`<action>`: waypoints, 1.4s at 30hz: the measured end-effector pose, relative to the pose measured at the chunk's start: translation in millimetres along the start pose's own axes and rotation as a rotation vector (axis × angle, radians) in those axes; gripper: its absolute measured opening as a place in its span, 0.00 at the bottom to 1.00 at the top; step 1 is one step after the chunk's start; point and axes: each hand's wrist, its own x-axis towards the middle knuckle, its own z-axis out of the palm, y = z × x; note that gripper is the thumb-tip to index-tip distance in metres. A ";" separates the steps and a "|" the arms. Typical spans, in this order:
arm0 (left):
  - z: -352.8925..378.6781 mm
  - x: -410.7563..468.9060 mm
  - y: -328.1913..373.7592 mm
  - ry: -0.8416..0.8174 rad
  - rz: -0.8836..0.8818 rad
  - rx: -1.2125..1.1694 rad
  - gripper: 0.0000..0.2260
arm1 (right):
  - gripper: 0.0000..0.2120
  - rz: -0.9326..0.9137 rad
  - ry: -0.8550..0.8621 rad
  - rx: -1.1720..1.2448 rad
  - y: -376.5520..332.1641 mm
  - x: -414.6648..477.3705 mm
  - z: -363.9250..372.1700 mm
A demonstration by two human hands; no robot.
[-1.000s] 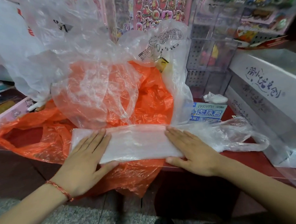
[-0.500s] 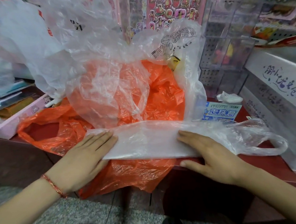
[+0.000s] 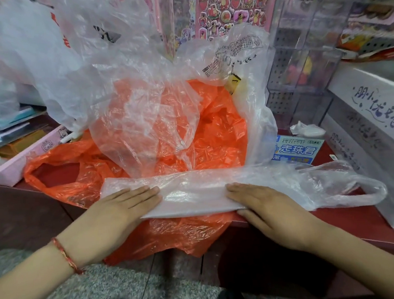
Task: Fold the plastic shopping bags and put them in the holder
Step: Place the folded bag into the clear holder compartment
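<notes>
– While the left hand (image 3: 116, 211) and the right hand (image 3: 272, 207) lie flat, what sits under them?
– A long, folded strip of translucent white plastic shopping bag (image 3: 194, 196), lying crosswise at the near edge of the dark red table (image 3: 350, 218). The left hand, with a red string bracelet (image 3: 67, 256) at the wrist, presses the strip's left end with straight fingers. The right hand presses right of its middle the same way. Neither hand grips anything.
– And around it?
– The strip rests on a crumpled orange plastic bag (image 3: 218, 133) that hangs over the table edge. Its looped handles (image 3: 357, 189) trail to the right. Crinkled clear plastic bags (image 3: 106, 69) pile up behind.
</notes>
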 end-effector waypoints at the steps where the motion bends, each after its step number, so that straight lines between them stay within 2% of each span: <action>1: -0.3 0.3 -0.6 0.003 -0.002 -0.034 0.25 | 0.23 0.005 0.003 0.048 4.6 -1.3 -1.0; 4: -2.1 -0.6 -3.1 0.084 -0.082 -0.338 0.25 | 0.21 0.058 0.041 0.222 18.7 -3.2 -10.3; 7: -8.9 -3.6 -17.6 0.035 -0.387 -0.864 0.28 | 0.21 0.244 0.011 0.470 32.8 2.0 -30.6; 9: -8.0 -4.2 -32.6 0.045 -0.493 -0.983 0.33 | 0.15 0.380 -0.046 0.602 46.8 6.1 -40.6; 12: -12.5 1.6 -30.2 0.072 -0.538 -1.029 0.21 | 0.12 0.544 -0.131 0.720 63.5 12.3 -48.7; 13: -14.6 3.2 -29.1 0.091 -0.555 -1.016 0.22 | 0.13 0.585 -0.143 0.728 68.3 14.8 -50.0; 16: -12.4 3.3 -34.0 0.156 -0.686 -0.849 0.33 | 0.18 0.652 -0.136 0.655 79.2 22.2 -46.9; 17: -9.7 4.6 -35.9 0.164 -0.710 -0.770 0.33 | 0.20 0.667 -0.137 0.602 80.5 24.3 -45.0; 21: -8.4 19.3 -30.0 0.057 -0.836 -0.348 0.21 | 0.23 0.752 -0.171 0.427 83.9 30.9 -38.6; 26: -19.2 29.8 -15.1 -0.100 -0.929 -0.029 0.21 | 0.23 0.791 -0.214 0.301 82.5 33.7 -37.6; 28: -19.9 30.9 -6.8 0.057 -0.876 0.104 0.16 | 0.22 0.765 -0.242 0.232 80.6 34.6 -35.8; 30: -16.8 34.9 5.7 0.319 -0.628 0.216 0.06 | 0.21 0.736 -0.262 0.166 78.7 35.1 -34.7; 31: -15.1 39.2 14.5 0.381 -0.484 0.182 0.09 | 0.21 0.733 -0.261 0.152 77.9 35.0 -34.3; 32: -10.9 44.2 24.4 0.343 -0.346 0.138 0.14 | 0.21 0.734 -0.252 0.148 77.5 35.1 -33.7; 34: -3.1 54.1 42.6 0.169 -0.200 0.057 0.23 | 0.20 0.737 -0.246 0.138 76.7 34.0 -32.7; 36: 7.0 56.7 54.4 0.019 -0.227 0.011 0.31 | 0.20 0.727 -0.238 0.155 75.8 32.3 -31.8; 38: 21.5 50.4 48.1 0.024 -0.294 -0.044 0.38 | 0.20 0.723 -0.221 0.174 77.6 29.2 -34.2; 40: 28.4 43.5 39.9 0.044 -0.290 -0.047 0.38 | 0.22 0.757 -0.221 0.154 83.4 22.1 -40.1; 42: 27.2 38.3 37.0 0.006 -0.283 -0.026 0.33 | 0.22 0.810 -0.218 0.117 92.1 11.5 -45.7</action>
